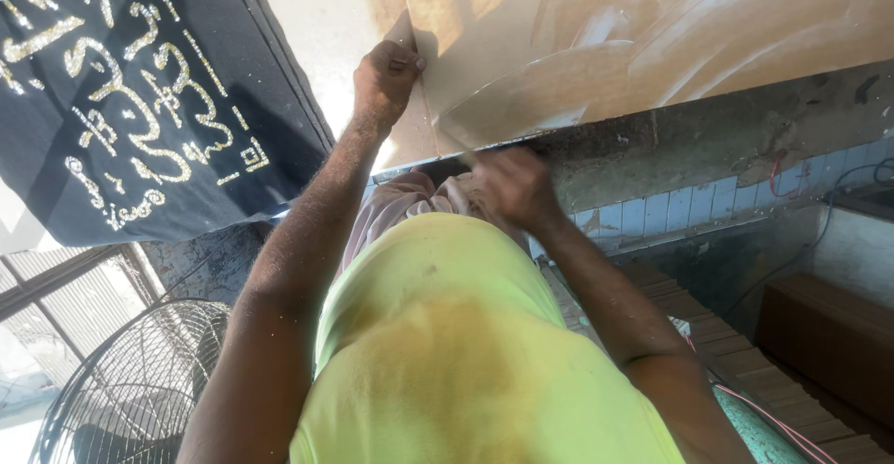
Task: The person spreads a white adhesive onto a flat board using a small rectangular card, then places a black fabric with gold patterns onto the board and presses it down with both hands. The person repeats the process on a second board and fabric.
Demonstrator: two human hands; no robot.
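No container shows in this view. A large glossy tile (652, 35) with a beige and brown marbled pattern fills the frame from 12 to 2 o'clock, its lower edge running from about the centre up toward 3 o'clock, above a grimy ledge and a row of pale blue wall tiles (670, 208). The left hand (386, 77), at about 11 o'clock from centre, has its fingers (410, 61) curled and clamped on the tile's left edge, the tile lying to the right of them. The right hand (512, 184), near the centre, is blurred and sits just under the tile's lower edge; whether its fingers are together or apart I cannot tell. A yellow shirt (466, 352) covers the 6 o'clock area. A dark cloth with gold lettering (140, 91) hangs at 10 o'clock, and a wire fan guard (130, 389) stands at 8 o'clock.
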